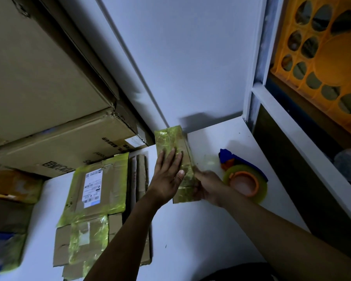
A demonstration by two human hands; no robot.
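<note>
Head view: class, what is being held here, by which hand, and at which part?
The right hand grips the taped box at its near right edge; the left hand lies flat against its face, fingers straight.

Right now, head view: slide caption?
Left hand presses a yellow-taped box; right hand grips its near end, tape dispenser alongside.

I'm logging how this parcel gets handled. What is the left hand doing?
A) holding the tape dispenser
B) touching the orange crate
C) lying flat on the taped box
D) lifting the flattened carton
C: the left hand lies with straight fingers flat on the taped box.
</note>
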